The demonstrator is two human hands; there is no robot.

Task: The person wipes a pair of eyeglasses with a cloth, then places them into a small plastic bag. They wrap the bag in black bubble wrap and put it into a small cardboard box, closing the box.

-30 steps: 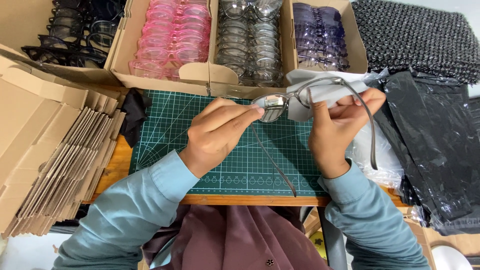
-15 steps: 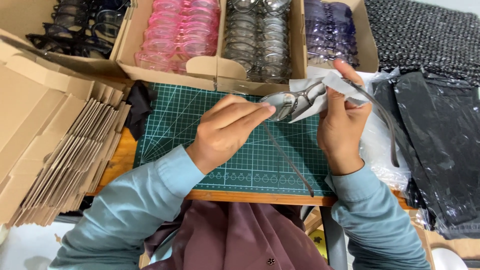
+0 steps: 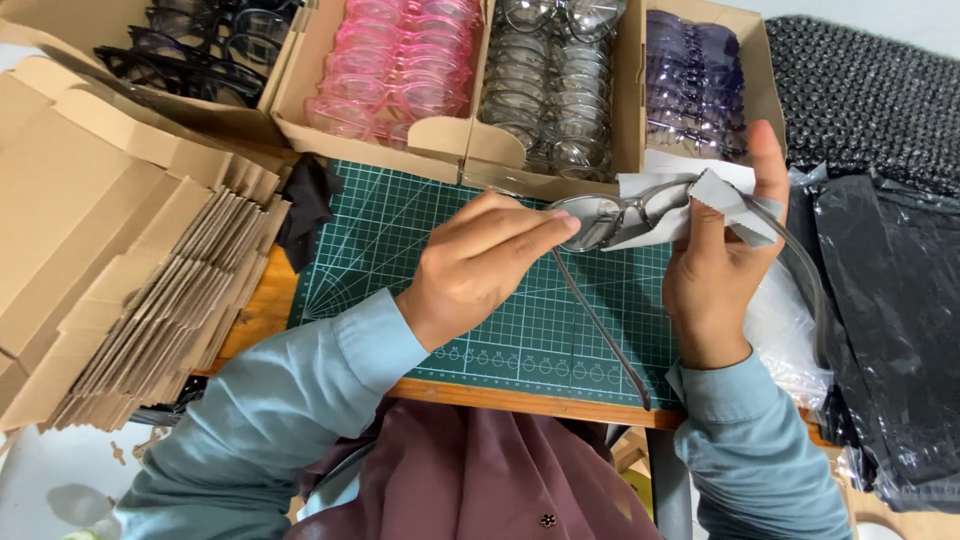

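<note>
Fingertips first: the left hand (image 3: 480, 265) has its fingers stretched long and pressed together, pinching the left lens end of a pair of grey glasses (image 3: 610, 215) between thumb and forefinger. The knuckles arch up, the wrist bends inward, and the light blue sleeve (image 3: 300, 400) runs back toward the body.

Across from it, the right hand (image 3: 715, 265) is clasped on the other end of the frame through a pale grey cleaning cloth (image 3: 725, 195). The thumb presses the cloth against the lens side, while the forefinger stands straight up behind it and the remaining fingers curl around at the back. The palm faces left and the forearm rises almost upright from the table edge.

The glasses hang in the air between the two hands, just above the green cutting mat (image 3: 400, 250), with both temples open; one thin arm slants down toward the mat's near edge, the other sweeps behind the right wrist.

Wider out: past the mat sit cardboard boxes of frames, black (image 3: 190, 45), pink (image 3: 395, 60), clear grey (image 3: 555, 90) and purple (image 3: 695, 85). Flat folded cartons (image 3: 110, 260) are stacked on the left, and dark plastic bags (image 3: 890, 300) lie on the right, beside a black bubble-textured sheet (image 3: 870, 95).
</note>
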